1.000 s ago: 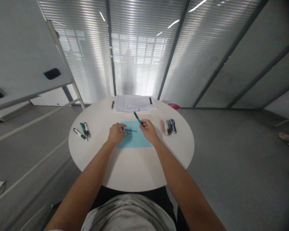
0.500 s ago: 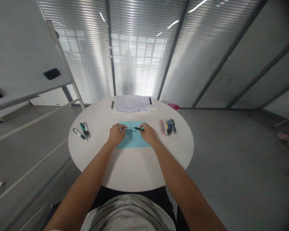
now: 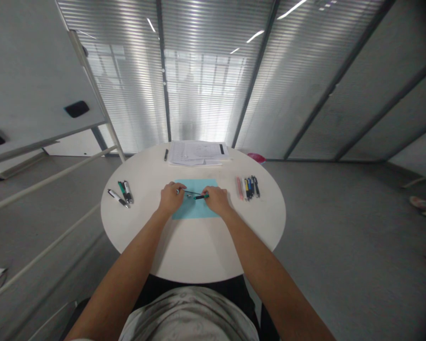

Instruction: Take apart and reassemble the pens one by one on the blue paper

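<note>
Over a light-blue sheet (image 3: 195,210) my left hand (image 3: 171,198) pinches a thin dark pen refill (image 3: 191,192), which points right. A small pale piece shows at those fingers, too small to name. My right hand (image 3: 217,201) is closed on a black and green pen barrel (image 3: 200,197), held roughly level just below the refill's right end. The right fingertips meet or nearly meet that end; I cannot tell whether they grip it. Beneath the refill a small shiny pen part (image 3: 189,195) lies on the sheet.
The round white table (image 3: 199,255) holds a row of several pens (image 3: 248,188) on the right and three pens (image 3: 122,193) on the left. Papers (image 3: 197,152) and a dark pen (image 3: 166,155) lie at the back. A whiteboard stand (image 3: 88,71) rises at left.
My right hand has moved slightly left and turned, bringing the pen barrel lower and its fingertips to the refill's right end. The left hand is nearly still.
</note>
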A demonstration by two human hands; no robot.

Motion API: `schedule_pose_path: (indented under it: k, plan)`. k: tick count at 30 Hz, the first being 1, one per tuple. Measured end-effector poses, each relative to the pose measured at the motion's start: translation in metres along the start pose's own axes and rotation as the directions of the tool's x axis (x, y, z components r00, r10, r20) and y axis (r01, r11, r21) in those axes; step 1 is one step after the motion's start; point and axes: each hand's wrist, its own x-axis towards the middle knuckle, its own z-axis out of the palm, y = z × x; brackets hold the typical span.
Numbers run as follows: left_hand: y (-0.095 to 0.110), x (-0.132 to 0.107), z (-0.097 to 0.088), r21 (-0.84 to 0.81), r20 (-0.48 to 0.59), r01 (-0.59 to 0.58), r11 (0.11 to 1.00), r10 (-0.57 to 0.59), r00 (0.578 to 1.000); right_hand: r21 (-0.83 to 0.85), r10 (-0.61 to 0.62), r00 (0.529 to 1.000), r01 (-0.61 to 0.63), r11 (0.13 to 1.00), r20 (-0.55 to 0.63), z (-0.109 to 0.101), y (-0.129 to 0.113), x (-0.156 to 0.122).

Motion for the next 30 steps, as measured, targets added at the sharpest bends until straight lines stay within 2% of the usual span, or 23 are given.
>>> schedule_pose_path:
  k: [3, 6, 8, 11, 14, 17, 21, 30]
  plan:
    - [-0.003, 0.000, 0.001, -0.005, -0.013, 0.005, 1.000, -0.005, 1.000, 0.011, -0.002, 1.000, 0.002, 1.000, -0.020, -0.001, 0.000, 0.000]
    - [-0.006, 0.001, 0.002, -0.054, -0.048, 0.014, 0.998, -0.016, 0.999, 0.055, 0.055, 0.997, -0.052, 0.997, -0.060, -0.001, 0.002, 0.002]
    - [-0.007, 0.002, 0.003, -0.117, -0.068, 0.027, 0.993, -0.035, 0.997, 0.126, 0.089, 0.991, -0.076, 0.989, -0.098, -0.001, 0.005, 0.004]
    - [-0.005, 0.001, 0.003, -0.228, -0.064, 0.046, 0.973, -0.063, 0.996, 0.271, 0.092, 0.985, -0.049, 0.961, -0.147, -0.001, 0.007, 0.006]
    - [0.002, -0.001, 0.002, -0.307, -0.018, 0.025, 0.951, -0.033, 0.999, 0.363, 0.027, 0.985, 0.037, 0.931, -0.171, -0.003, 0.003, 0.005]
    - [0.011, -0.004, 0.001, -0.350, 0.057, -0.033, 0.936, 0.057, 0.997, 0.391, -0.071, 0.981, 0.138, 0.910, -0.183, -0.006, -0.004, 0.001]
    - [0.017, -0.007, 0.000, -0.384, 0.100, -0.093, 0.919, 0.141, 0.985, 0.421, -0.161, 0.970, 0.224, 0.879, -0.181, -0.005, -0.011, -0.001]
    - [0.014, -0.008, 0.004, -0.480, 0.154, -0.054, 0.876, 0.145, 0.977, 0.406, -0.272, 0.954, 0.299, 0.863, -0.125, -0.003, -0.012, -0.004]
